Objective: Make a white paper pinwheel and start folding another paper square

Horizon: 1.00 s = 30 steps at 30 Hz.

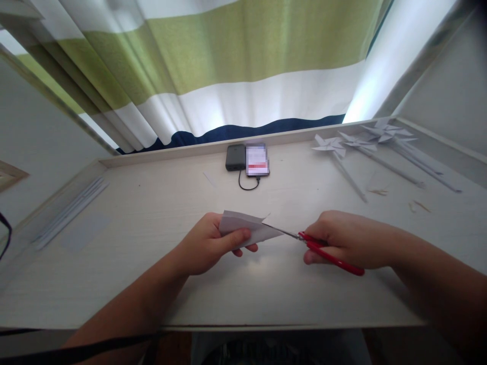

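My left hand (207, 246) is closed on a folded white paper (262, 229), pinching it between thumb and fingers just above the pale wooden desk (152, 284). My right hand (348, 241) grips red-handled scissors (323, 251). Their blades point left and meet the paper's right tip. Both hands hover over the middle of the desk, close to its front edge.
A dark power bank (235, 157) and a phone (257, 159) joined by a cable lie at the back centre. Three white paper pinwheels (357, 144) on sticks lie at the back right, with small scraps beside them. Thin white strips (70, 210) lie at the left. A striped curtain (228, 66) hangs behind.
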### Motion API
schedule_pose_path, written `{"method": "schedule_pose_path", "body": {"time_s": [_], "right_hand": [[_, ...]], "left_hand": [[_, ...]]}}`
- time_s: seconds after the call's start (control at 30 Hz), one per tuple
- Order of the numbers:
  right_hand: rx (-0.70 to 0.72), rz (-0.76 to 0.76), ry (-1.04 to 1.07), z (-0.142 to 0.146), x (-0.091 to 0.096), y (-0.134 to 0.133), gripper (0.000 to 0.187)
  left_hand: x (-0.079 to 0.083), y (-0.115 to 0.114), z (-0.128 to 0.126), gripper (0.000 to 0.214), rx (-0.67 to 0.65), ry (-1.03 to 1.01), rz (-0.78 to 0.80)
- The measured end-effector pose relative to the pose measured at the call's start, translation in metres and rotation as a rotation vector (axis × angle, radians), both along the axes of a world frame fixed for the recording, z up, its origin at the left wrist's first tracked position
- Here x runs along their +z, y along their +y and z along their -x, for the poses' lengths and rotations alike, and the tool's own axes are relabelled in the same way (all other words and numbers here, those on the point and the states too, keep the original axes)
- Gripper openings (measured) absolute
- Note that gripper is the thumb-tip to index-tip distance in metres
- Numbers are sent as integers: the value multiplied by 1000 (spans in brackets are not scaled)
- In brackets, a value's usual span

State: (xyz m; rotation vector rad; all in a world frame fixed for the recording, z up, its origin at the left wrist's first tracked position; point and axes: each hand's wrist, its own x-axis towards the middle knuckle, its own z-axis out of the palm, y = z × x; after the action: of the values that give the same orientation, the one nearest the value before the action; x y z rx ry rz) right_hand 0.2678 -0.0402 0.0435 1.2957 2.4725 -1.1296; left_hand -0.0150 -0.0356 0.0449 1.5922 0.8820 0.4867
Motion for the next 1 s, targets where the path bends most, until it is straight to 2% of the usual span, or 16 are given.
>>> {"method": "schedule_pose_path", "body": {"time_s": [0.27,0.7,1.0], "right_hand": [[31,-56,-3,-2,0,0,48],[39,-9,8,-4,4,-1,40],[46,18,15,-1,1,-1,39]], "left_hand": [[-1,-1,0,26,-17,6,18],[-5,0,2,24,-22,-30,63],[-5,-1,0,22,-62,23,11]]}}
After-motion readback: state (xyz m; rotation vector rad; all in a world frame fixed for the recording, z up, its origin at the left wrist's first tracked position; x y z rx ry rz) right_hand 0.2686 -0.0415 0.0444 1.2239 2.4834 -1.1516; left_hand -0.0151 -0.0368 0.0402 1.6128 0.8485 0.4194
